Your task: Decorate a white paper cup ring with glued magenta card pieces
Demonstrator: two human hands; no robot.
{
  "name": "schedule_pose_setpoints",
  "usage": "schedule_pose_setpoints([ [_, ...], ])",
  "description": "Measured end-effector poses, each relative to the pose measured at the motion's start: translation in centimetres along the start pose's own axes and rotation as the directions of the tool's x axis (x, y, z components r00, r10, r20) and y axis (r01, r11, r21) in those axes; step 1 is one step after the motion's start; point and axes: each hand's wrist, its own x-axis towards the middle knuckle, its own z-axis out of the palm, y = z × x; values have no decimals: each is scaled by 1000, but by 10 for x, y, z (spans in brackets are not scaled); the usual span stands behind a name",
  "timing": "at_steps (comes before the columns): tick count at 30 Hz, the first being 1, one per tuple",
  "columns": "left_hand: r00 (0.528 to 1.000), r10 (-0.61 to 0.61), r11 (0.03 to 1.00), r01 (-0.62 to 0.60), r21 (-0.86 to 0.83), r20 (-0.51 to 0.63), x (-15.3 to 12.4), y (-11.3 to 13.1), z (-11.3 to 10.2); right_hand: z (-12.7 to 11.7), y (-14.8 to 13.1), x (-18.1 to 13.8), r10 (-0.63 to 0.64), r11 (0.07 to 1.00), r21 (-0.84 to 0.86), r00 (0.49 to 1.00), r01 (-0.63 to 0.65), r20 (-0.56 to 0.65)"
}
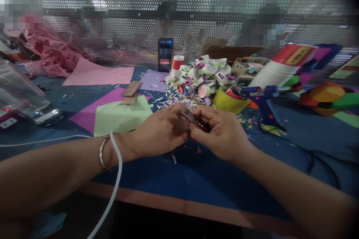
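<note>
Just above the near half of the blue table, my two hands meet in the head view. My right hand (221, 130) is closed round a thin, dark, shiny flat object (193, 119), whose kind I cannot make out. The fingers of my left hand (162, 130) curl in against the same spot. What they pinch, if anything, is hidden by the fingers and blur. A silver bangle and a white cable lie at my left wrist. Beyond my fingers, paper scraps (168, 99) litter the tabletop, with a heap of small white-and-green paper pieces (207, 73) behind them.
A blue glue gun (260, 101) stands right of my hands, its black cord trailing right. Beside it is a yellow tape roll (230, 101). Coloured paper sheets (120, 115) and brown cardboard strips (131, 91) lie left. A clear container (28, 93) leans far left. A phone (165, 54) stands at the back.
</note>
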Motion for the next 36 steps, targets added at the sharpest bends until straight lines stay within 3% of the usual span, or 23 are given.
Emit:
schedule_pose_setpoints([
  [5,1000,26,994,-26,-102,0,1,1,-2,3,-2,-1,-31,998,-60,998,28,-47],
  [12,995,-98,923,91,-374,2,-1,1,-2,5,-3,-2,-78,997,-27,994,76,-82],
  [18,986,-144,695,160,-701,82,0,7,-6,2,-7,-4,-89,996,-24,993,87,-81],
  [22,982,-119,582,187,-791,145,-7,12,-15,-11,8,3,-20,998,-58,980,9,-196],
  [25,979,-164,609,194,-769,117,-10,12,-20,-21,16,7,64,994,-69,960,-86,-272],
  [28,975,-217,670,185,-719,48,-8,9,-20,-21,15,7,83,995,-31,973,-92,-216],
  [31,968,-249,672,193,-715,27,-6,8,-18,-14,11,5,149,985,113,975,-132,-163],
  [36,983,-134,779,27,-627,-123,-6,9,-15,-2,11,3,298,877,395,955,-275,4],
])
